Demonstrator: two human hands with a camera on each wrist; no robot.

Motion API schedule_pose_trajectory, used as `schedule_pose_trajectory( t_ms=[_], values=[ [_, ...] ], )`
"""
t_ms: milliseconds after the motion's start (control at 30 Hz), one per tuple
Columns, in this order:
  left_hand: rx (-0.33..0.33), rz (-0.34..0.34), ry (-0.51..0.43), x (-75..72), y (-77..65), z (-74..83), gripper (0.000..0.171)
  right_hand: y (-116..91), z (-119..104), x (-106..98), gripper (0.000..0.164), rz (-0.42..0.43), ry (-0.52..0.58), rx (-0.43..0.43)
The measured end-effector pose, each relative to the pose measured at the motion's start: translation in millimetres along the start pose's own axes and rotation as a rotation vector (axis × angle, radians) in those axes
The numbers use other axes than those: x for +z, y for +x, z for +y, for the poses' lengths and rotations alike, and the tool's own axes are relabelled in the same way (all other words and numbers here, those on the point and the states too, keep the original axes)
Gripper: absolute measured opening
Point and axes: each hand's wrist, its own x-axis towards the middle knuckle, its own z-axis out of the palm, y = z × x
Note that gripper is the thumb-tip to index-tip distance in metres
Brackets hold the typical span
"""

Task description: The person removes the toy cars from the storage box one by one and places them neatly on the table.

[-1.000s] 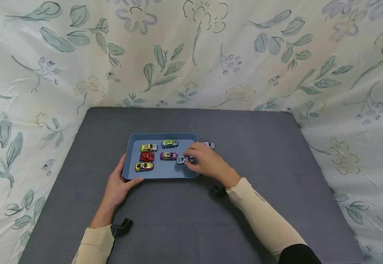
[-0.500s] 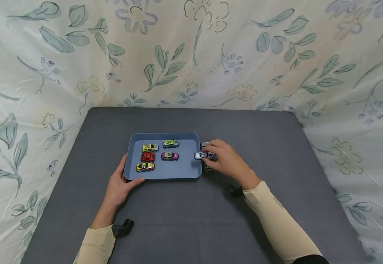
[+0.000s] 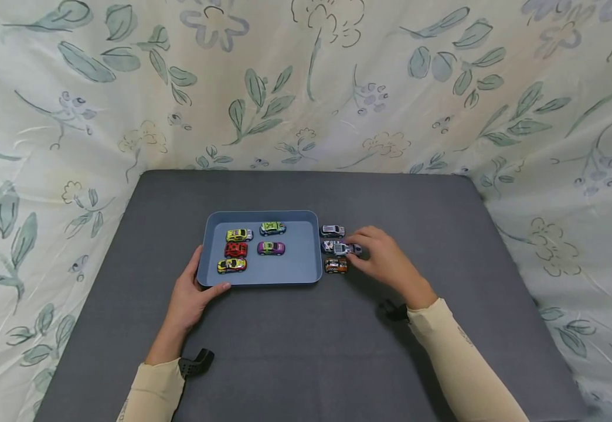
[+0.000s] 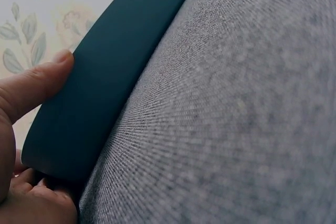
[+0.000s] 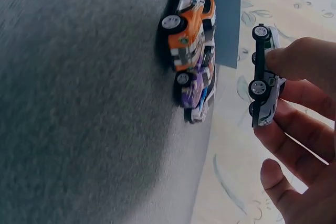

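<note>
My right hand (image 3: pixel 387 262) pinches a silver toy car (image 5: pixel 266 77) between thumb and fingers, held up off the table in the right wrist view. Just right of the tray stand an orange toy car (image 3: pixel 336 266), a purple-and-white toy car (image 3: pixel 329 246) and a silver-grey toy car (image 3: pixel 332 231); the held one partly covers the middle car in the head view. My left hand (image 3: pixel 187 299) grips the blue tray (image 3: pixel 301 261) at its front left corner, thumb along the front wall. Inside lie a red car (image 3: pixel 235 249), a purple car (image 3: pixel 271 248) and several yellow or green ones.
A grey cloth covers the table (image 3: pixel 285 340). Behind it and at the sides hangs a floral curtain (image 3: pixel 337 129). Black wrist straps with cameras (image 3: pixel 196 363) sit on both forearms.
My right hand has carried the silver car from inside the tray rightward, over the rim, to above the row of cars outside. The left hand keeps its grip on the tray.
</note>
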Motion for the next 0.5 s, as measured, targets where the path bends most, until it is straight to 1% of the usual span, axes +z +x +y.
schedule_pose_trajectory(
  t_ms=[200, 500],
  values=[
    [-0.009, 0.001, 0.012, 0.0, 0.0, -0.8, 0.115, -8.0, 4.5, -3.1, 0.027, 0.010, -0.017, 0.002],
    [0.018, 0.000, -0.008, -0.2, 0.3, -3.8, 0.114, -24.0, 14.0, -0.8, 0.024, 0.001, -0.027, 0.037]
  ],
)
